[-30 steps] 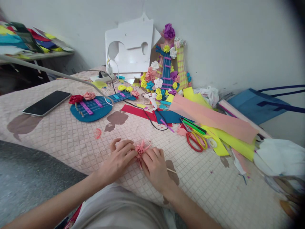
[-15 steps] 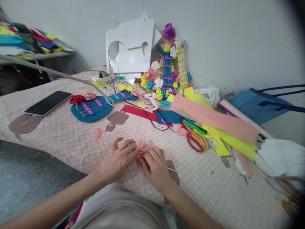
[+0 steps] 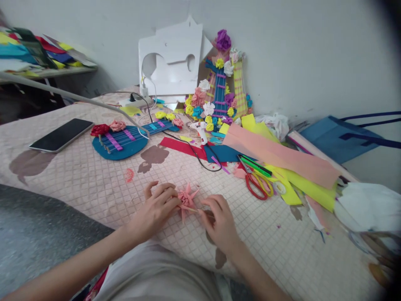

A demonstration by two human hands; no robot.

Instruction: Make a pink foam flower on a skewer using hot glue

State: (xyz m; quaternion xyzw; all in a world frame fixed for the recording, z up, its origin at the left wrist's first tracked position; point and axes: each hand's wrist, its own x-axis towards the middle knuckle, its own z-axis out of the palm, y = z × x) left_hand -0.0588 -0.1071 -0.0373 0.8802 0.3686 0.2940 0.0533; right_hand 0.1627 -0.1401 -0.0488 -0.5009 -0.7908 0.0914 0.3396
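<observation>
Near the table's front edge lies a pink paper flower [image 3: 187, 198] with pointed petals spread outward and a curled centre. My left hand [image 3: 162, 205] is closed on the flower's left side, thumb and fingers at its petals. To its right, my right hand [image 3: 219, 221] pinches a thin wooden stick [image 3: 191, 209], whose tip reaches across the lower right petals. Part of the stick is hidden by the right fingers. A small pink scrap [image 3: 128, 175] rests on the quilted cloth [image 3: 253, 234] beyond the left hand.
A blue paper guitar [image 3: 125, 144] and a phone [image 3: 61, 134] lie at the left. Behind the hands are a white glue gun [image 3: 200, 131] and its cable. Scissors [image 3: 257, 187], pens and crepe paper [image 3: 282, 154] spread over the right. Flower-covered guitars [image 3: 221, 92] lean on the wall.
My right hand has moved right, off the flower, and now has the stick's tip against its petals. More of the flower shows. The left hand has hardly moved.
</observation>
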